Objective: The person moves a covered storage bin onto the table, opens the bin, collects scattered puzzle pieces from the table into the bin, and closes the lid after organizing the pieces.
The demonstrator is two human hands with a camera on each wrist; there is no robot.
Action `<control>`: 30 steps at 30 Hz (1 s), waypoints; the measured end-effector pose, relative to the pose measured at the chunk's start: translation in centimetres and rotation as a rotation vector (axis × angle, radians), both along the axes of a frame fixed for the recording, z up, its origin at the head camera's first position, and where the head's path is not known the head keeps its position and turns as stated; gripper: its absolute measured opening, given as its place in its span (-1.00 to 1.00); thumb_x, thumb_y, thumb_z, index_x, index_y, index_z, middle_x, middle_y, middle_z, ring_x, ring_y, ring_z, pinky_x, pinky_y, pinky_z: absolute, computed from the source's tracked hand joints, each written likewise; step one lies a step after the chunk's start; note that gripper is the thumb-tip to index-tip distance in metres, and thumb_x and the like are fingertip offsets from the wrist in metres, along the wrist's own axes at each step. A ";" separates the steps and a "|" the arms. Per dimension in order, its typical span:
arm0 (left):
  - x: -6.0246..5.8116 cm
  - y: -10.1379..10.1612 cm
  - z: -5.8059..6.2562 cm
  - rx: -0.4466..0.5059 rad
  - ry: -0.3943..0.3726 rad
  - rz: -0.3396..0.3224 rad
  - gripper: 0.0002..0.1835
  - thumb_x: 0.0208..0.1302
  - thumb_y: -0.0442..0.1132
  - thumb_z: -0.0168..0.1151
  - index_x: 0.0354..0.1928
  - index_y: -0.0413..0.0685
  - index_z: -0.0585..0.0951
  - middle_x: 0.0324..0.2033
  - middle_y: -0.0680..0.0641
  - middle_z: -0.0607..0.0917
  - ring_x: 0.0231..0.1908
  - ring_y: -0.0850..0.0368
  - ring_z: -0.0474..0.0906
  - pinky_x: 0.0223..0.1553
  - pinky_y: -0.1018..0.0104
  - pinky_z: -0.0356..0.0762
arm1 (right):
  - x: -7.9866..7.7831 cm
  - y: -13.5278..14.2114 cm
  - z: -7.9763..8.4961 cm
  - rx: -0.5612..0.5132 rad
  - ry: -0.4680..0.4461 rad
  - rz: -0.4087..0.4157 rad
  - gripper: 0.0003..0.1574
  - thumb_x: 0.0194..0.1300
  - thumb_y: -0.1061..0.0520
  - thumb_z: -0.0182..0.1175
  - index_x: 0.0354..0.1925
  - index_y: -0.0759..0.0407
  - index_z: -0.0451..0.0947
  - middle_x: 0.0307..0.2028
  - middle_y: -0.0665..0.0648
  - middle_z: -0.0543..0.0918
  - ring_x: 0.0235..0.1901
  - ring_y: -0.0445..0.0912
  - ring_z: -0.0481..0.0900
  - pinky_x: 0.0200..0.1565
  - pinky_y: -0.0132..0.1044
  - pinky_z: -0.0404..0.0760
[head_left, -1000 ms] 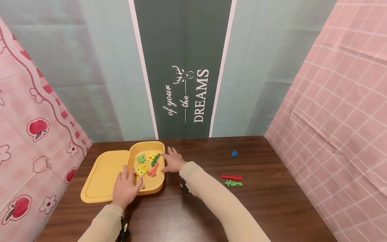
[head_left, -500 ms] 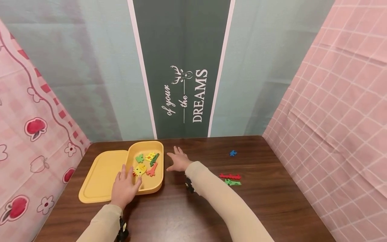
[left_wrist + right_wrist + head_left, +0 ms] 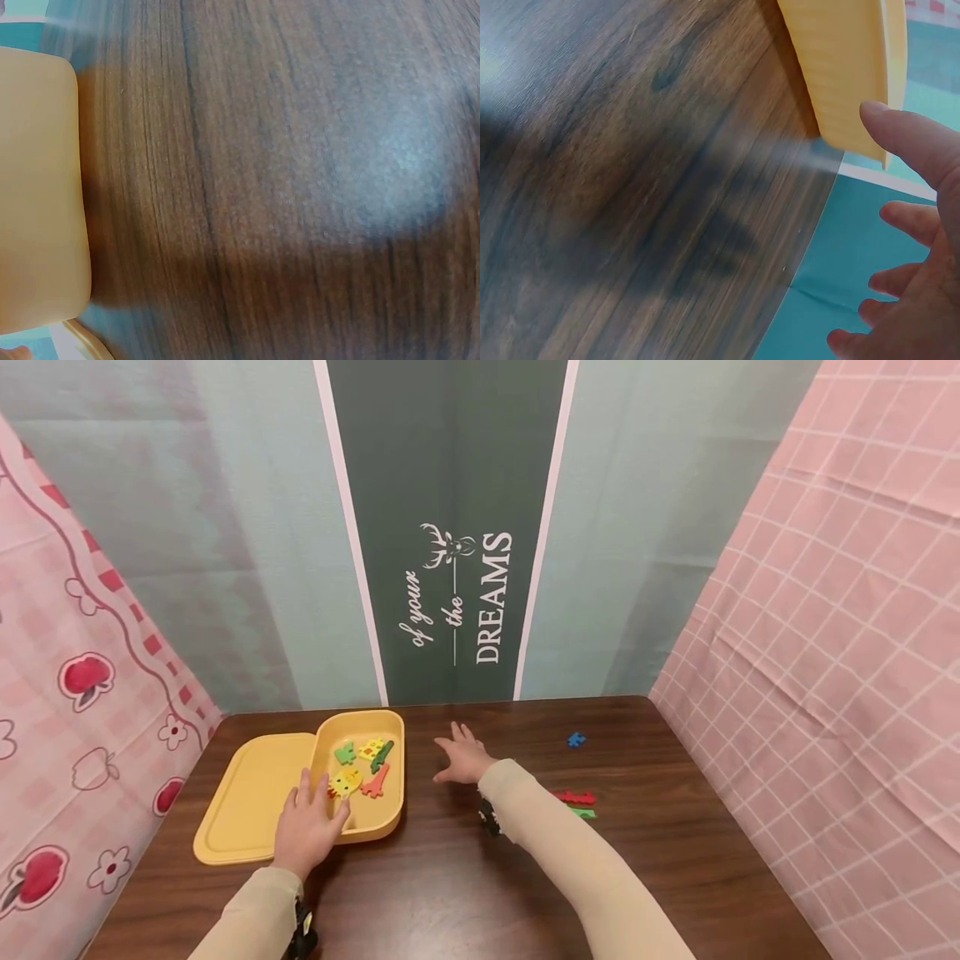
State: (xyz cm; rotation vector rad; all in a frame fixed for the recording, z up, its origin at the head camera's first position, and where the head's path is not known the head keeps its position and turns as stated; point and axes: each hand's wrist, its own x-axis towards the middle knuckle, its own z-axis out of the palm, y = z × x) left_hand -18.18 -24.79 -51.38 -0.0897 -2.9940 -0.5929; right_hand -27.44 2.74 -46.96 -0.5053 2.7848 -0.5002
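My left hand [image 3: 306, 827] lies with spread fingers over the near left corner of a yellow box [image 3: 401, 777]; its fingertips overlap the rim. In the box are a round yellow animal-face piece [image 3: 347, 782], a coral puzzle piece [image 3: 376, 781], a dark green one [image 3: 382, 756], a yellow one [image 3: 371, 748] and a light green one [image 3: 345, 753]. To the right of the box, my right hand [image 3: 463, 757] hovers over the table with fingers apart and nothing in it. The right wrist view shows its thumb [image 3: 911, 139] overlapping the box's edge.
A yellow lid [image 3: 247, 802] lies left of the box. On the table's right are a blue puzzle piece [image 3: 576, 740], a red strip [image 3: 577, 797] and a green piece [image 3: 584, 813], the last two partly behind the right sleeve. Curtains border the table [image 3: 660, 860].
My right hand has moved away from the box's right rim, rightward over the table. The left hand stays at the box, and the pieces inside keep their places.
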 end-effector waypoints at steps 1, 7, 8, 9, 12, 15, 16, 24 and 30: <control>0.0 -0.1 -0.1 0.001 0.000 0.000 -0.25 0.32 0.09 -0.05 0.34 -0.36 0.16 0.32 -0.52 -0.06 0.16 -0.58 0.03 0.14 -0.35 0.04 | 0.0 0.1 0.0 0.000 0.003 0.001 -0.06 0.05 -0.08 0.37 0.34 0.09 0.25 0.41 0.34 -0.07 0.39 0.19 -0.18 0.26 0.15 0.07; 0.1 -0.3 -0.3 0.004 -0.002 0.009 -0.25 0.32 0.09 -0.05 0.34 -0.35 0.16 0.33 -0.51 -0.06 0.16 -0.58 0.03 0.14 -0.35 0.03 | -0.2 1.1 -0.3 -0.010 0.006 -0.005 -0.06 0.05 -0.06 0.37 0.34 0.12 0.25 0.40 0.36 -0.07 0.39 0.22 -0.17 0.25 0.17 0.06; 0.1 -0.3 -0.3 0.004 -0.003 0.010 -0.25 0.32 0.09 -0.04 0.34 -0.35 0.17 0.33 -0.51 -0.06 0.16 -0.58 0.03 0.14 -0.35 0.03 | -0.2 1.4 -0.4 -0.013 0.008 -0.009 -0.07 0.05 -0.06 0.37 0.33 0.13 0.26 0.40 0.37 -0.06 0.38 0.22 -0.17 0.24 0.18 0.07; 0.2 -0.3 -0.3 0.004 -0.004 0.009 -0.25 0.32 0.09 -0.05 0.33 -0.36 0.17 0.33 -0.51 -0.06 0.16 -0.59 0.03 0.14 -0.35 0.03 | -0.3 1.5 -0.5 -0.010 0.008 -0.014 -0.07 0.05 -0.06 0.37 0.33 0.12 0.26 0.40 0.37 -0.06 0.38 0.22 -0.17 0.24 0.18 0.07; 0.3 -0.3 -0.2 0.005 0.000 0.008 -0.26 0.32 0.08 -0.04 0.33 -0.36 0.18 0.33 -0.52 -0.05 0.16 -0.58 0.05 0.14 -0.34 0.04 | -0.4 2.0 -0.5 -0.017 0.007 -0.027 -0.07 0.04 -0.05 0.38 0.32 0.13 0.27 0.40 0.38 -0.06 0.38 0.23 -0.16 0.24 0.19 0.07; 0.3 -0.3 0.0 0.008 0.014 0.008 -0.27 0.31 0.07 -0.03 0.32 -0.36 0.19 0.32 -0.52 -0.03 0.16 -0.58 0.06 0.14 -0.34 0.05 | -0.5 2.3 -0.4 -0.018 0.002 -0.031 -0.08 0.05 -0.05 0.37 0.33 0.14 0.26 0.40 0.37 -0.07 0.38 0.22 -0.17 0.24 0.20 0.06; 0.2 -0.3 0.0 0.008 0.018 0.010 -0.27 0.31 0.07 -0.03 0.32 -0.36 0.20 0.32 -0.52 -0.03 0.15 -0.58 0.07 0.14 -0.34 0.05 | -0.5 2.4 -0.3 -0.021 0.002 -0.030 -0.08 0.06 -0.05 0.37 0.33 0.14 0.26 0.40 0.38 -0.07 0.39 0.23 -0.18 0.24 0.20 0.05; 0.0 0.0 -0.2 0.021 0.019 0.010 -0.27 0.31 0.08 -0.03 0.33 -0.34 0.20 0.33 -0.49 -0.04 0.17 -0.56 0.07 0.15 -0.34 0.05 | -0.4 3.8 -0.2 -0.009 0.017 -0.052 -0.08 0.03 -0.04 0.39 0.31 0.16 0.28 0.39 0.39 -0.05 0.38 0.23 -0.16 0.22 0.22 0.07; 0.0 0.1 -0.3 0.021 0.038 0.017 -0.28 0.30 0.07 0.00 0.32 -0.34 0.23 0.33 -0.49 -0.01 0.16 -0.55 0.10 0.13 -0.33 0.09 | -0.5 4.7 -0.9 -0.025 0.015 -0.054 -0.07 0.02 -0.04 0.39 0.30 0.19 0.29 0.39 0.42 -0.05 0.37 0.27 -0.14 0.21 0.25 0.07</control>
